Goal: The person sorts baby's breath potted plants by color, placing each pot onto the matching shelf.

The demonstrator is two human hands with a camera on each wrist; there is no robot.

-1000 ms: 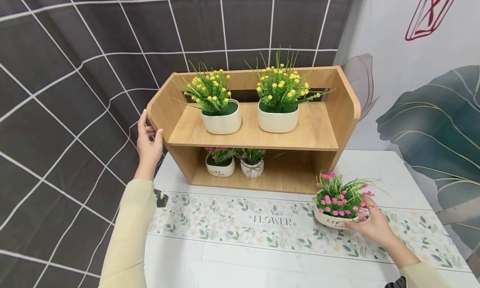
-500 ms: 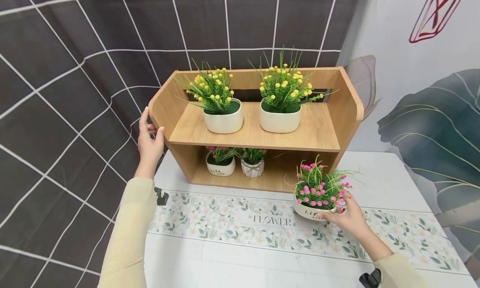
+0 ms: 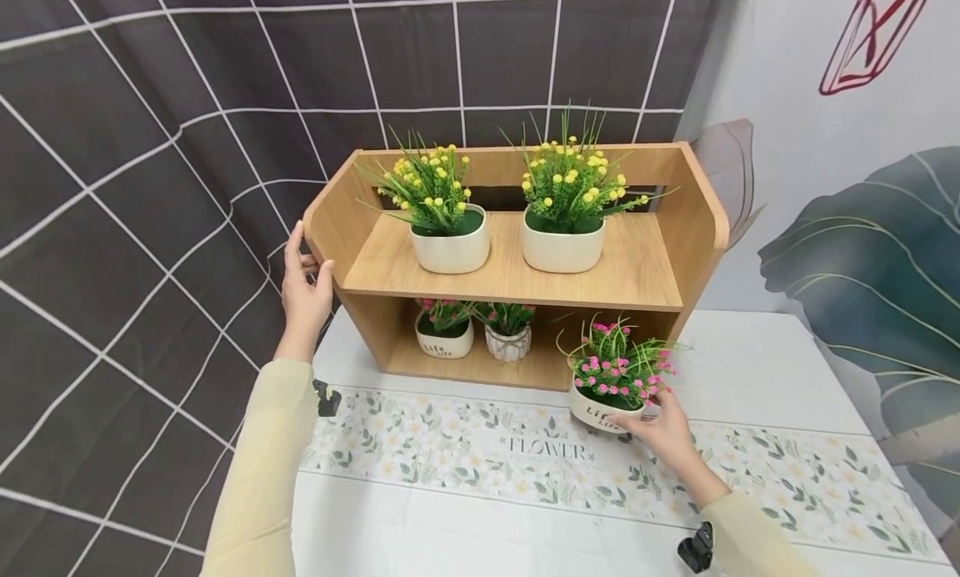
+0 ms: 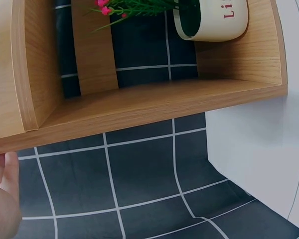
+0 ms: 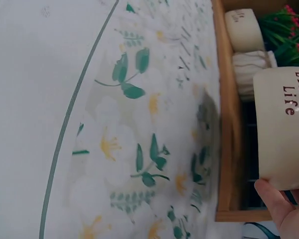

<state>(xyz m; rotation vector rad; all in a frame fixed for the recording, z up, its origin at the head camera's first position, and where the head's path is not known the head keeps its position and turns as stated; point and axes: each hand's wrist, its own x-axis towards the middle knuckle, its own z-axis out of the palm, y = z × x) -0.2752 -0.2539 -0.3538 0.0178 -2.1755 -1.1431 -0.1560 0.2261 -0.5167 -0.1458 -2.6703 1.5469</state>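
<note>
My right hand grips the right end of a cream oval flowerpot with pink flowers. In the head view the pot tilts slightly, in front of the lower shelf's right half. Its "Life Life" lettering shows in the right wrist view, with my thumb and fingers at the end of the pot. My left hand rests against the outer left side of the wooden two-tier shelf, its fingers fairly straight. In the left wrist view its fingertips touch that side panel.
Two white pots with yellow flowers stand on the upper tier. Below sit another "Life" pot and a small white pot tied with string. A floral "FLOWER" strip crosses the white table. Dark gridded cloth hangs behind and left.
My right hand has carried the pink flowerpot leftward from beside the shelf's right end to in front of the lower opening. The left hand has stayed at the shelf's side.
</note>
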